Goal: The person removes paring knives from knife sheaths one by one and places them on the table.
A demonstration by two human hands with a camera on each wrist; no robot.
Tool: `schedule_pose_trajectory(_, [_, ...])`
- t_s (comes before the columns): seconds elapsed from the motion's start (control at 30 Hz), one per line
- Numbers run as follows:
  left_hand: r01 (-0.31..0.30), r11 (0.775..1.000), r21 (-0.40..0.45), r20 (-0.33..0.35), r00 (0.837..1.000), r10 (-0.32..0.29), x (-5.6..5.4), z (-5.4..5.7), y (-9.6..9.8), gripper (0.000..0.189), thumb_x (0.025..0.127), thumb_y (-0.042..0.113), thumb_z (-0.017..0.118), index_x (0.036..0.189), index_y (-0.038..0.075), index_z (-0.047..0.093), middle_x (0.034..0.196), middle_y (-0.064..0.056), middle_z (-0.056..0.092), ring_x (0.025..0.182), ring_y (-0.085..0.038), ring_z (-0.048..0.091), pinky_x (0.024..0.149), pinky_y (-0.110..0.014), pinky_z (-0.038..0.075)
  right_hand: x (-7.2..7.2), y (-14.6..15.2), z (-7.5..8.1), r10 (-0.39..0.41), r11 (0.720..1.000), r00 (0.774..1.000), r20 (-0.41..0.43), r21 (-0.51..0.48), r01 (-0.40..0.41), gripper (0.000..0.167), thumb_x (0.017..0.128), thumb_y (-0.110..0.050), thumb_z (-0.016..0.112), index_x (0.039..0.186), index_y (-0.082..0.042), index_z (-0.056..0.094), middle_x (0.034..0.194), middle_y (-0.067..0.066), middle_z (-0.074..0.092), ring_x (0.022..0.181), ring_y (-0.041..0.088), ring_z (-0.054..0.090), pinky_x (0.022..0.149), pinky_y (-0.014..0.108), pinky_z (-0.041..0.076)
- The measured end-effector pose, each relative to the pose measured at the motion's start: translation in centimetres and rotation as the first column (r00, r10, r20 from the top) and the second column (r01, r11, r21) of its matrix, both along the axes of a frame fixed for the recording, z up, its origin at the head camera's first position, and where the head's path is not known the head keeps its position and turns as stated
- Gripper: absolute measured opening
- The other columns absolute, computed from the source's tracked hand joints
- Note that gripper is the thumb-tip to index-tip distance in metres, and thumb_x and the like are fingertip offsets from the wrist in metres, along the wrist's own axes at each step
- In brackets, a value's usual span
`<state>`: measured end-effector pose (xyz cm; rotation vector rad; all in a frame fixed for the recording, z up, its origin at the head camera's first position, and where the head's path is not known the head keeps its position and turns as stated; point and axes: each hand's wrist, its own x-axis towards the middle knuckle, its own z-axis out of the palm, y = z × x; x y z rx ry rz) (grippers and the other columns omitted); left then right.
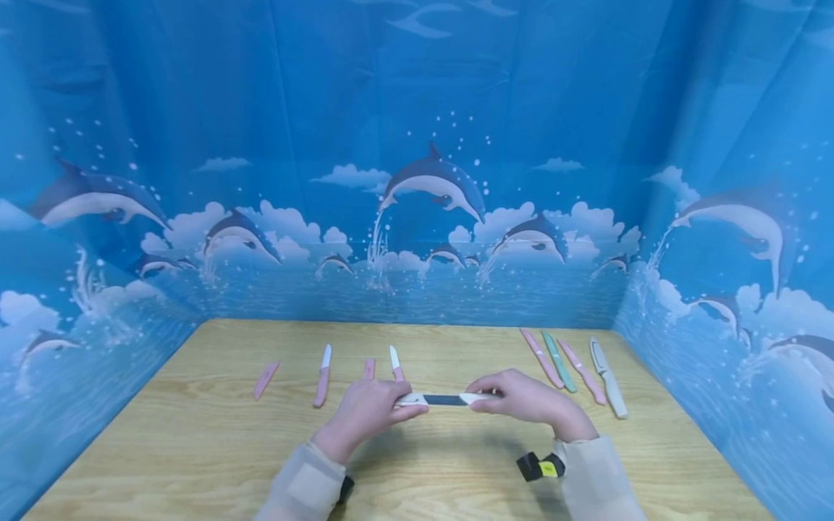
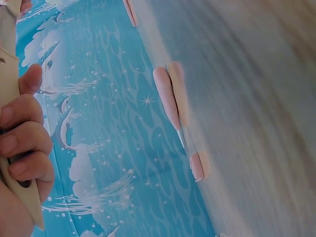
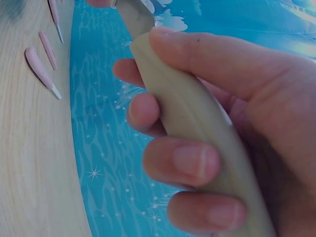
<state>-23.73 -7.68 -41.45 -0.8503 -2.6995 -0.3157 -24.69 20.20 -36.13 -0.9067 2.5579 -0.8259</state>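
Note:
Both hands hold a cream-coloured knife level over the table. My right hand (image 1: 521,394) grips its handle (image 3: 192,108), fingers curled round one side and thumb along the other. A cream blade sheath (image 2: 9,89) with slots in it is held in the curled fingers of my left hand (image 1: 365,407). Between the hands, a stretch of blade (image 1: 446,400) shows bare, dark in the head view; its tip end is hidden at the sheath. Just beyond the left hand lie a pink knife (image 1: 394,359) with a pale blade and a pink sheath (image 1: 370,367), both partly covered by that hand.
Farther left on the wooden table (image 1: 195,427) are another bare pink knife (image 1: 322,380) and a pink sheath (image 1: 266,380). At the right lie two pink knives, a green knife (image 1: 560,363) and a cream knife (image 1: 609,383). A blue dolphin curtain (image 1: 417,297) surrounds the table's back and sides.

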Motion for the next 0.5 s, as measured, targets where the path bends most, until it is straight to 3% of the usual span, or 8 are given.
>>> schedule_pose_trajectory(0.23, [-0.001, 1.0, 0.007, 0.015, 1.0, 0.001, 0.01, 0.05, 0.01, 0.046, 0.09, 0.066, 0.046, 0.08, 0.022, 0.06, 0.05, 0.015, 0.038, 0.04, -0.002, 0.03, 0.044, -0.02, 0.031, 0.02, 0.03, 0.01, 0.001, 1.0, 1.0, -0.012, 0.004, -0.001, 0.035, 0.096, -0.033, 0.06, 0.12, -0.01, 0.066, 0.118, 0.008, 0.068, 0.103, 0.022, 0.066, 0.085, 0.035, 0.054])
schedule_pose_trajectory(0.5, [0.016, 1.0, 0.012, -0.055, 0.998, -0.015, -0.11, -0.24, -0.07, 0.046, 0.091, 0.064, 0.047, 0.077, 0.022, 0.059, 0.049, 0.015, 0.038, 0.04, 0.0, 0.027, 0.042, -0.019, 0.028, 0.01, 0.26, 0.04, 0.004, 1.0, 1.0, -0.018, 0.009, -0.004, 0.034, 0.096, -0.033, 0.06, 0.121, -0.01, 0.066, 0.118, 0.007, 0.068, 0.104, 0.023, 0.066, 0.084, 0.035, 0.054])
